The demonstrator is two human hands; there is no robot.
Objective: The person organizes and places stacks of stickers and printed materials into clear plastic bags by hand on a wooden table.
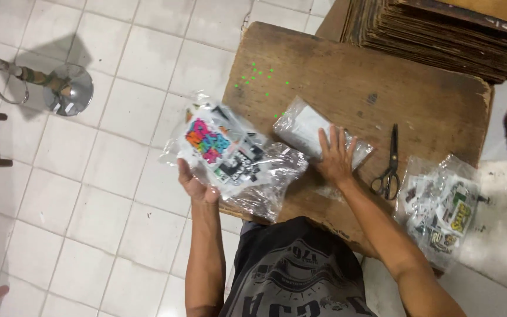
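Note:
My left hand (193,183) holds a stack of clear plastic bags with colourful printed stickers (221,149) over the left edge of a worn wooden table (347,82). My right hand (335,155) lies flat, fingers spread, on a clear bag of white sheets (306,126) resting on the table. Black scissors (389,167) lie just right of that hand.
Another pile of bagged stickers (441,205) sits at the table's right end. A thick stack of brown cardboard sheets (441,29) lies beyond the table. A metal stand with a round base (68,88) is on the white tiled floor at left.

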